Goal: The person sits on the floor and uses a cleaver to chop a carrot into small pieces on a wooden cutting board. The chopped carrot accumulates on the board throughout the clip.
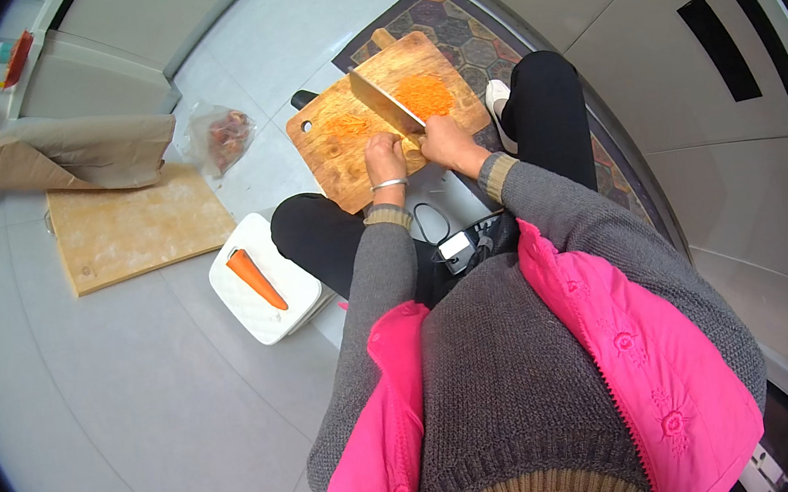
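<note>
My right hand grips a broad-bladed kitchen knife, whose blade stands on edge across a wooden cutting board. Fingers curled, my left hand rests at the board's near edge, left of the blade; whether it pinches anything is hidden. Between the two hands lies a short yellowish cylindrical piece, too unclear to name. A mound of finely cut carrot sits to the right of the blade. On its left is a smaller scatter of carrot shreds.
A whole carrot lies on a white stool by my left knee. Farther left are a floured wooden board, brown paper and a plastic bag with reddish contents. A patterned mat lies beyond; a corded device is near my lap.
</note>
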